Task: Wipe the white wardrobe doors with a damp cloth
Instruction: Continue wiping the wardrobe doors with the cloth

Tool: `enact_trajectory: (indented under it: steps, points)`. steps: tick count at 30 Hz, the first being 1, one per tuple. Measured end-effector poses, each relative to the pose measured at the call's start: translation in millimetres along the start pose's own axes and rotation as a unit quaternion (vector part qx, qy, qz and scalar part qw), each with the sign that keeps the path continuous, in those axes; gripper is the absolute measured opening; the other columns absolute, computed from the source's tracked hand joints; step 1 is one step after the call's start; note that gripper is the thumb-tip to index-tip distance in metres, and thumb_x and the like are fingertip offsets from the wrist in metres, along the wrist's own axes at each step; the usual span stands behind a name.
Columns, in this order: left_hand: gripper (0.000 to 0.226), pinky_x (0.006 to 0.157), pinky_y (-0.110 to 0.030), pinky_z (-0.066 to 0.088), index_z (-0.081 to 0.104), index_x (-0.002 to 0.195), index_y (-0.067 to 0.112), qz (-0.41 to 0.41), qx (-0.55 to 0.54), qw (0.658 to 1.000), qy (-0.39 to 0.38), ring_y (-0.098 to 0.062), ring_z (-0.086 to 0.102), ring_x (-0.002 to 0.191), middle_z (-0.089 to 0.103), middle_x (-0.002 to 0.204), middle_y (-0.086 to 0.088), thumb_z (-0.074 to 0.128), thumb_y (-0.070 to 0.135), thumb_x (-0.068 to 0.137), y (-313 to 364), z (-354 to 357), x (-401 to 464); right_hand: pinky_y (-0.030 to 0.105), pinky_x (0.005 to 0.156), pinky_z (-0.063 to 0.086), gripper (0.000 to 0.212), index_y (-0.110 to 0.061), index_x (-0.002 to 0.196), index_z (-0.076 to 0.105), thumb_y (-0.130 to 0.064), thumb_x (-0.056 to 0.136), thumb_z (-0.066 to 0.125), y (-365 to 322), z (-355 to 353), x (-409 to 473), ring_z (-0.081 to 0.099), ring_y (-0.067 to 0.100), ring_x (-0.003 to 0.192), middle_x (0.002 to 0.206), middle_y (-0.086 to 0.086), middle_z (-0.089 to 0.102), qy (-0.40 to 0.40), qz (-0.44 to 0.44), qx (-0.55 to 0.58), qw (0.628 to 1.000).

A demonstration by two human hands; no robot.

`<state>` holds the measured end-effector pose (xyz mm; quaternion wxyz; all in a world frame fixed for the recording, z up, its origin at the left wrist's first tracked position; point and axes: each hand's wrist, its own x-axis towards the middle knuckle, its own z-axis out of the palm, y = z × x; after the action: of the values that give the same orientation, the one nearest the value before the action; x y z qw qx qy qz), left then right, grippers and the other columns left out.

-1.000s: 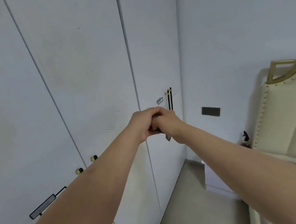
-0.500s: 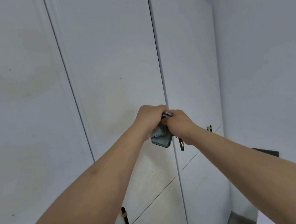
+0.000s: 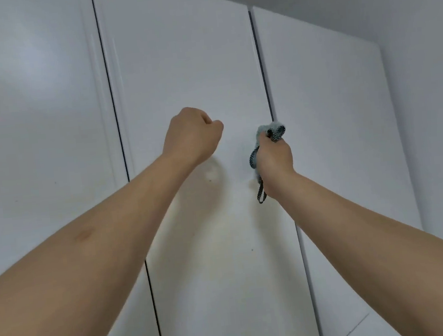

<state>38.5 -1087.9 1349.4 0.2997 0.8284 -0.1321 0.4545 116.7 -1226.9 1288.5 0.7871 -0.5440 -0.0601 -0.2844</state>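
The right hand (image 3: 274,159) has its grip clamped on a bunched teal microfibre cloth with dark dotted edging (image 3: 268,132); the wad pokes out above the fist and a dark loop hangs below the wrist. The left hand (image 3: 192,136) is curled into a fist around nothing, well apart from the cloth and raised in front of the middle white flat-panel wardrobe door (image 3: 182,62). The cloth sits right at the dark vertical seam between that door and the white door to its right (image 3: 325,102), seemingly close to the surface, though contact cannot be confirmed. The doors lie straight ahead of the cloth-holding grip, their long axis vertical, so the right hand is clearly the nearer one to start wiping, probably in up-and-down strokes along the panel.
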Motion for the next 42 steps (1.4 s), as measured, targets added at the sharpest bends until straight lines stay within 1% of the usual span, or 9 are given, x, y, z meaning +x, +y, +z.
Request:
enact_trajectory:
  steps: [6, 10, 13, 17, 23, 26, 28, 34, 42]
  points:
    - [0.024, 0.064, -0.028, 0.049, 0.070, 0.091, 0.015, -0.006, 0.152, 0.979, 0.132, -0.022, 0.066, 0.086, 0.071, 0.091, 0.001, 0.047, 0.013, 0.083, 2.5, -62.6, 35.1, 0.033, 0.081, 0.045, 0.030, -0.025, 0.128, 0.050, -0.035, 0.103, 0.037, -34.1, 38.8, 58.1, 0.058, 0.015, 0.099, 0.111, -0.009, 0.058, -0.059, -0.255, -0.144, 0.954]
    - [0.045, 0.087, -0.032, 0.044, 0.060, 0.133, 0.016, -0.010, 0.275, 0.951, 0.144, -0.026, 0.058, 0.118, 0.058, 0.136, -0.003, 0.050, 0.016, 0.090, -4.0, -80.2, 42.1, 0.051, 0.119, 0.025, 0.058, -0.020, 0.158, 0.023, -0.037, 0.105, 0.036, -46.2, 76.3, 84.6, 0.020, 0.025, 0.150, 0.162, 0.003, 0.026, -0.103, -0.315, -0.278, 0.902]
    - [0.044, 0.098, -0.036, 0.043, 0.058, 0.134, 0.014, -0.011, 0.342, 0.934, 0.101, -0.028, 0.053, 0.126, 0.052, 0.143, -0.004, 0.048, 0.012, 0.090, -9.6, -87.7, 42.8, 0.050, 0.124, 0.006, 0.061, -0.025, 0.161, 0.010, -0.041, 0.106, 0.031, -55.6, 103.4, 80.9, -0.005, 0.024, 0.156, 0.170, 0.004, -0.001, -0.116, -0.325, -0.351, 0.870]
    - [0.037, 0.088, -0.034, 0.039, 0.059, 0.110, 0.008, 0.015, 0.406, 0.910, 0.083, -0.029, 0.055, 0.112, 0.052, 0.113, -0.003, 0.043, 0.004, 0.077, -10.6, -90.4, 46.2, 0.049, 0.125, -0.001, 0.065, -0.025, 0.162, 0.005, -0.043, 0.106, 0.031, -59.7, 128.3, 60.6, -0.010, 0.026, 0.155, 0.169, 0.005, -0.007, -0.147, -0.428, -0.394, 0.800]
    - [0.057, 0.112, -0.036, 0.032, 0.049, 0.142, 0.009, 0.038, 0.393, 0.917, 0.053, -0.025, 0.037, 0.143, 0.041, 0.155, -0.008, 0.053, 0.005, 0.086, -3.9, -80.1, 69.0, 0.043, 0.125, -0.007, 0.069, -0.029, 0.161, 0.005, -0.042, 0.102, 0.037, -44.9, 139.7, 44.5, -0.014, 0.017, 0.155, 0.169, -0.004, -0.010, -0.268, -0.622, -0.427, 0.600]
    - [0.021, 0.080, -0.037, 0.048, 0.057, 0.103, 0.013, 0.048, 0.390, 0.917, 0.070, -0.027, 0.054, 0.112, 0.054, 0.114, -0.001, 0.051, 0.012, 0.083, -11.1, -75.4, 82.2, 0.042, 0.126, -0.005, 0.071, -0.035, 0.161, 0.001, -0.052, 0.093, 0.015, -55.3, 128.0, 75.3, -0.014, 0.017, 0.155, 0.169, -0.005, -0.012, -0.232, -0.601, -0.445, 0.622]
    - [0.010, 0.059, -0.031, 0.036, 0.043, 0.077, 0.015, 0.046, 0.416, 0.904, 0.084, -0.023, 0.049, 0.090, 0.044, 0.092, 0.003, 0.049, 0.007, 0.076, -14.8, -75.0, 88.2, 0.043, 0.126, -0.002, 0.071, -0.035, 0.161, 0.001, -0.054, 0.093, 0.012, -69.1, 124.9, 100.8, -0.011, 0.020, 0.155, 0.169, -0.002, -0.010, -0.183, -0.554, -0.438, 0.684]
    - [0.005, 0.063, -0.032, 0.039, 0.046, 0.073, 0.014, 0.069, 0.451, 0.884, 0.100, -0.022, 0.049, 0.085, 0.049, 0.090, 0.003, 0.049, 0.010, 0.075, -16.7, -76.5, 94.3, 0.051, 0.125, 0.000, 0.062, -0.030, 0.162, 0.005, -0.047, 0.105, 0.026, -128.7, 144.4, 135.6, -0.008, 0.027, 0.156, 0.170, 0.005, -0.005, -0.098, -0.413, -0.385, 0.819]
    - [0.029, 0.078, -0.040, 0.052, 0.059, 0.113, 0.012, 0.069, 0.363, 0.914, 0.168, -0.029, 0.061, 0.091, 0.061, 0.105, -0.006, 0.050, 0.014, 0.086, -7.3, -106.5, 118.0, 0.050, 0.125, -0.003, 0.068, -0.035, 0.161, 0.010, -0.045, 0.098, 0.034, -152.4, 207.8, 79.6, -0.007, 0.023, 0.156, 0.170, -0.001, -0.003, -0.196, -0.577, -0.417, 0.674]
